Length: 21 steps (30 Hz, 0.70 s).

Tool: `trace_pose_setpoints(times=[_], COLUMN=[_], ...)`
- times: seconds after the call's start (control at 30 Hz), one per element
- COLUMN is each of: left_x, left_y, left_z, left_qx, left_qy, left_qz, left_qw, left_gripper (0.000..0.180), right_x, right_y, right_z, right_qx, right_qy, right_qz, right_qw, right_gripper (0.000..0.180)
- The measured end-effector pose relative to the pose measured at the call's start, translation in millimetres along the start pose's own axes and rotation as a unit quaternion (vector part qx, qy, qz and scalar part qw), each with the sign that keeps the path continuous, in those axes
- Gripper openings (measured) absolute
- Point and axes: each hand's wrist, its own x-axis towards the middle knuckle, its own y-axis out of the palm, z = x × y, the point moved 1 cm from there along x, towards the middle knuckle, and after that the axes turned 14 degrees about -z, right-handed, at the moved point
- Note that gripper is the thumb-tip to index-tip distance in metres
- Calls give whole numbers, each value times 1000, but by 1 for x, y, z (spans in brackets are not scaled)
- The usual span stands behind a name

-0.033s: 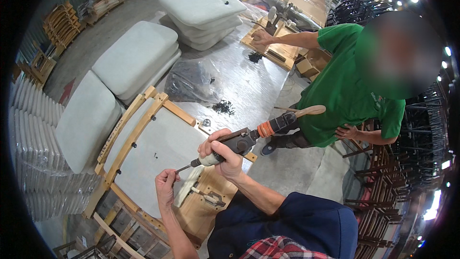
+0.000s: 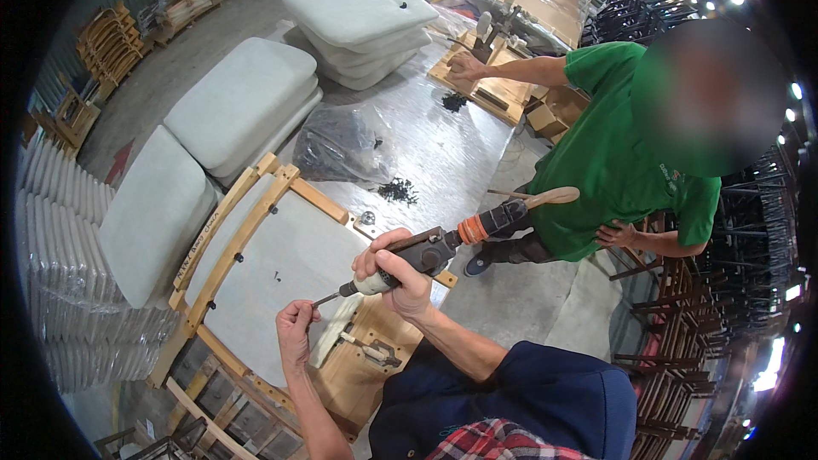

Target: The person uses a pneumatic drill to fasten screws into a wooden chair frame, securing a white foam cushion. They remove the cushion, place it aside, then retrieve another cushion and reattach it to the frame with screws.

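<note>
While the right grip (image 2: 400,277) clasps a drill (image 2: 430,253), the left grip (image 2: 294,331) pinches its bit (image 2: 327,299) over a cushion (image 2: 294,247).

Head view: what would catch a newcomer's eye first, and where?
Most likely the dark power driver with an orange band, near the centre, held in the right hand, with the left hand pinched at its tip. Next may come the co-worker's green shirt at right and the pale pads stacked at upper left.
</note>
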Motion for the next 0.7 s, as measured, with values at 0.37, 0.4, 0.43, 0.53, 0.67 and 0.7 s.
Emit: trace_pose_setpoints(times=[0.37,0.4,0.43,0.53,0.67,0.7], left_x=[2,1,1,-4,-16,-18], left_y=[0,0,0,6,11,12], left_z=[3,3,4,8,7,9], left_qx=[-31,-36,-41,-98,-151,-154], left_qy=[-4,-6,-8,-8,-9,-11], left_qz=[-16,-15,-14,-17,-27,-26], left_qw=[999,999,999,995,988,988], left_gripper=[20,20,20,22,23,23], right_x=[3,3,3,1,-4,-5], right_y=[-1,-1,-2,-2,5,6], right_z=[-4,-3,-4,-3,6,8], right_qx=[7,8,10,28,-18,-33], right_qy=[0,-3,-7,1,15,9], right_qz=[6,6,6,-6,-34,-39], right_qw=[1000,1000,1000,1000,999,999], right_gripper=[15,15,14,14,14,14])
